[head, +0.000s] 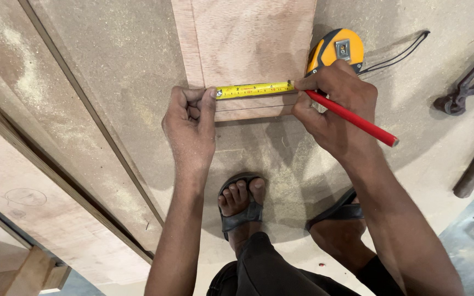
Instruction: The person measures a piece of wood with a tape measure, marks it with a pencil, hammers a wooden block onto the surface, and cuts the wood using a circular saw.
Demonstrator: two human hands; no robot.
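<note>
We pinned the yellow tape point(254, 89) flat across the plywood board point(248, 49) near its lower end. Our left hand point(190, 123), fisted, pressed the tape's end at the board's left edge; our right hand point(333, 107) pinched a red pencil point(352, 118), tip touching the tape. The tape case point(337, 49) lay just beside the board.

The right hand point(333, 107) covers the red pencil point(357, 121) tip (and part of the tape measure point(336, 49) case).

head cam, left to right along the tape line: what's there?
Left hand pinning the tape end → yellow tape blade across the plywood strip → right hand with a red pencil → tape case → pincers at far right.
</note>
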